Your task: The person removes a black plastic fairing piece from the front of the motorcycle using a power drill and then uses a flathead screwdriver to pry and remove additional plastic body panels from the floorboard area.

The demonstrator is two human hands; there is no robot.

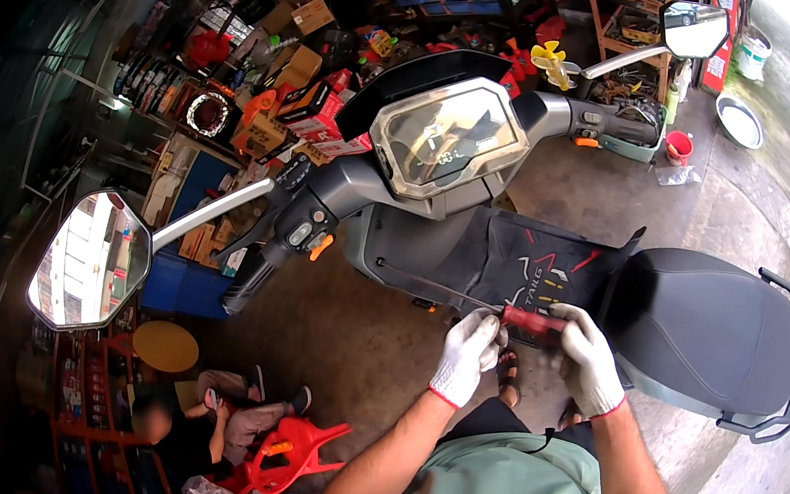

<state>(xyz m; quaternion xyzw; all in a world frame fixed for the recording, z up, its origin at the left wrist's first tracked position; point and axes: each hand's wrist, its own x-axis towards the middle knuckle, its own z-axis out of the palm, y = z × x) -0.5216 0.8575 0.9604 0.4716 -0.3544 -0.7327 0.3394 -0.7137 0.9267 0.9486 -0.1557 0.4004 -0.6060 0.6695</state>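
A screwdriver with a red and dark handle (528, 320) lies across in front of me, its long thin shaft pointing left over the scooter's footboard (476, 248). My right hand (591, 361), in a white knit glove with a red cuff, is closed around the back end of that handle. Just below where the shaft meets the handle is my left hand (467, 356), gloved the same way. Its fingers are pinched together, and what they hold, if anything, is hidden. The scooter's black seat (708, 321) is to the right of my hands.
The handlebar display (451, 139) and two mirrors, left (95, 260) and right (693, 31), spread ahead. Boxes (313, 109) and parts crowd the far left. A person (215, 414) sits at lower left by a red plastic chair (289, 460). A basin (739, 122) stands far right.
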